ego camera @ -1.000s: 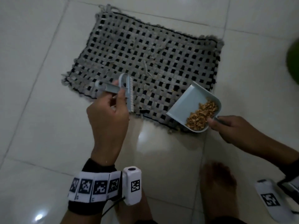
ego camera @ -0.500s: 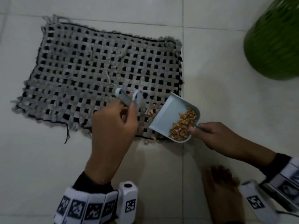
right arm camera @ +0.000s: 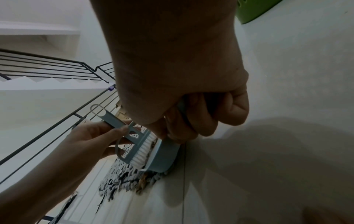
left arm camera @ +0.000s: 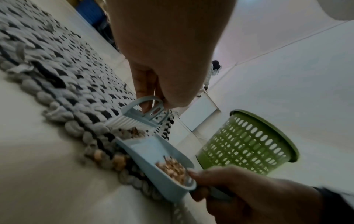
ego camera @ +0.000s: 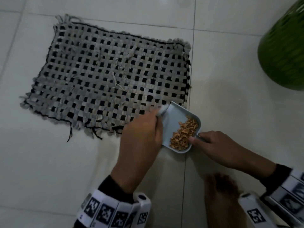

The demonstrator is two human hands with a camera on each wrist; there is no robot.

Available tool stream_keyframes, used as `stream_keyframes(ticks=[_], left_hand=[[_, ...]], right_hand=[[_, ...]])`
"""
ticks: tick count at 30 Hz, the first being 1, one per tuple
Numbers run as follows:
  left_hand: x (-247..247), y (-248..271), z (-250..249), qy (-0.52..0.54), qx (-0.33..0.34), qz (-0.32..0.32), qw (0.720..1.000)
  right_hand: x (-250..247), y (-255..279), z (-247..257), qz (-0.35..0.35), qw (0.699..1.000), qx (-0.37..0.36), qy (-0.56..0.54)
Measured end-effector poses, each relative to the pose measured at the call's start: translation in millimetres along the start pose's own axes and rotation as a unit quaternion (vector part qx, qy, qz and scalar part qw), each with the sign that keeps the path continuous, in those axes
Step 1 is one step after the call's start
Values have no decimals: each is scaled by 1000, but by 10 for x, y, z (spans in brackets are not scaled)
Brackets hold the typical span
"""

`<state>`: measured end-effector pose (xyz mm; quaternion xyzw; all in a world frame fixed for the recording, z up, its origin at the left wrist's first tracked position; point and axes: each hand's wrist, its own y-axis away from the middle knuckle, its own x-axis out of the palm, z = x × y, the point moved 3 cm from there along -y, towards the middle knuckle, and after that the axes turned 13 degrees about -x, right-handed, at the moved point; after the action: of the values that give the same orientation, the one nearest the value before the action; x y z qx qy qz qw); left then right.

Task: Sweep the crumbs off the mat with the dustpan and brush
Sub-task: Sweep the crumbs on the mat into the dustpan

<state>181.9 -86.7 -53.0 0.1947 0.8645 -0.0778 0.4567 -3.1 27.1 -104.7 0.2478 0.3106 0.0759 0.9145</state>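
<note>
A grey-and-black woven mat (ego camera: 107, 76) lies on the white tiled floor. My right hand (ego camera: 212, 145) grips the handle of a pale blue dustpan (ego camera: 176, 116), which rests at the mat's near right corner with a pile of brown crumbs (ego camera: 184, 132) inside. My left hand (ego camera: 141, 139) holds a small blue brush (left arm camera: 141, 115) by its handle, white bristles (right arm camera: 142, 149) down at the dustpan's open lip. A few crumbs (left arm camera: 132, 132) sit under the bristles, and others (left arm camera: 107, 157) lie on the mat's fringe beside the pan.
A green perforated waste basket (ego camera: 284, 51) stands on the floor to the right, near the dustpan (left arm camera: 161, 160) in the left wrist view. My bare foot (ego camera: 222, 198) is on the tiles below the hands. A stair railing (right arm camera: 57, 71) shows in the right wrist view.
My left hand has carried the brush rightward across the mat's near edge to the dustpan's lip. The dustpan stays at the corner in my right hand, and my head has shifted.
</note>
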Motion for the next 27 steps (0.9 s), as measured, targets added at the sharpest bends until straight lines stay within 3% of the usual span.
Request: stream_keyframes(ticks=[4, 10, 20, 27], left_hand=[[-66, 114, 36, 36, -13, 2, 999], [-197, -180, 176, -32, -29, -82, 996], [106, 258, -177, 16, 25, 29, 999], [-203, -72, 98, -10, -28, -89, 996]], right_hand=[[5, 9, 8, 0, 1000, -3, 6], [1, 26, 3, -7, 1000, -7, 0], [24, 68, -36, -6, 1000, -12, 8], [46, 95, -30, -16, 1000, -8, 2]])
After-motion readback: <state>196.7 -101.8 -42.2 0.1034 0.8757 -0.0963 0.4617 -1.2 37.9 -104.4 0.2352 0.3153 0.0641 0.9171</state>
